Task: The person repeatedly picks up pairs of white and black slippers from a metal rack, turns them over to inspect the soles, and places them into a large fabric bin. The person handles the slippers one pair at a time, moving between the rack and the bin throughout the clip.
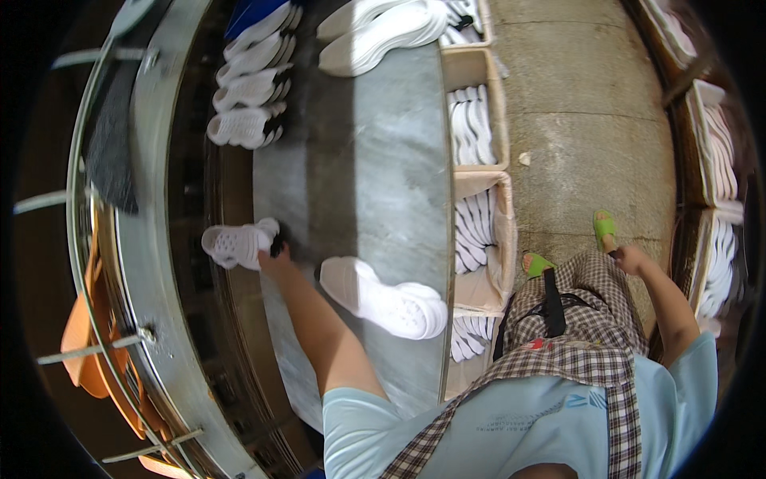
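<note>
Shoe (235, 243) gripped at the edge of the counter (375, 168), seen from the head view.

A white perforated clog-type shoe is held by its heel end in the left hand (274, 254), fingers closed around it, right over the dark conveyor belt (199, 160) that runs beside the grey counter. Another white shoe (383, 297) is lying on the counter just beside the left forearm, not touched by anything. Further up the belt, a row of white shoes (249, 88) is lined up, and a couple more (383, 32) are sat at the counter's far end. Cardboard boxes (479, 172) packed with white soles are stacked along the counter's right edge. The right hand (630, 257) is hanging down by the checked apron, well apart from everything; whether it's spread or curled can't be told from here.
</note>
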Action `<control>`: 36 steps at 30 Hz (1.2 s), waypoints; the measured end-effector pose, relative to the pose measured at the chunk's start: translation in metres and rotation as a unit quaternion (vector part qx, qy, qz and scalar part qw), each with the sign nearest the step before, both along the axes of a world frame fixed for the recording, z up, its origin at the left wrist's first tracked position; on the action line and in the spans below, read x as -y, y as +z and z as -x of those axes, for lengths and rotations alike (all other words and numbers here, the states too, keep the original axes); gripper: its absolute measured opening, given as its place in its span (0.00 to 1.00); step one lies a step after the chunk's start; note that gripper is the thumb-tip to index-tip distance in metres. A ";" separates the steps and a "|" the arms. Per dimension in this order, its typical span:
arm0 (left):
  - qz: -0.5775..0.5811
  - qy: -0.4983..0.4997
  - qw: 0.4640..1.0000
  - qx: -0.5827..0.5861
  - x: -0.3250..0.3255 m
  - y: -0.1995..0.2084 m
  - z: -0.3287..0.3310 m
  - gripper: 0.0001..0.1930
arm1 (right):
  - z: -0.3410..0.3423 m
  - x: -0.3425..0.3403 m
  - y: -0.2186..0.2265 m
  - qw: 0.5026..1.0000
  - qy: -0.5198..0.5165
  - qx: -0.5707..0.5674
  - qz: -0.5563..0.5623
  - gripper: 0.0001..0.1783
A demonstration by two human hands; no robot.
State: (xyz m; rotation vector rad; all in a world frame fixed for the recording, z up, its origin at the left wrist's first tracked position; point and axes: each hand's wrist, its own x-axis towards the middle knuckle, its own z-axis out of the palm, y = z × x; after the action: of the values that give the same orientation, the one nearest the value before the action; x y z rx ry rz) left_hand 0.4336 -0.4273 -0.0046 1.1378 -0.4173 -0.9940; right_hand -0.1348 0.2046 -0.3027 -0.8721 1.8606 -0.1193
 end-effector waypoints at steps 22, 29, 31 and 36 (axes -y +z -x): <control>-0.228 -0.431 0.872 -0.028 -0.458 0.056 0.244 0.23 | -0.095 0.238 0.253 0.499 -0.189 0.839 0.110 0.35; -0.029 -0.472 0.871 0.133 -0.458 0.040 0.287 0.37 | -0.052 0.180 0.288 0.614 -0.215 0.728 0.219 0.43; -0.015 -0.445 0.882 0.150 -0.446 0.041 0.305 0.37 | -0.043 0.169 0.306 0.655 -0.225 0.677 0.249 0.44; -0.023 -0.451 0.889 0.078 -0.420 0.047 0.329 0.25 | -0.026 0.162 0.338 0.707 -0.197 0.622 0.273 0.54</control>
State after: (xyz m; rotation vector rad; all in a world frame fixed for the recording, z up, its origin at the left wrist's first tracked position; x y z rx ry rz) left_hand 0.1043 -0.0072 0.0426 1.0671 -1.1204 -1.7226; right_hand -0.1085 0.0427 0.0352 -0.4694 0.6269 -1.2598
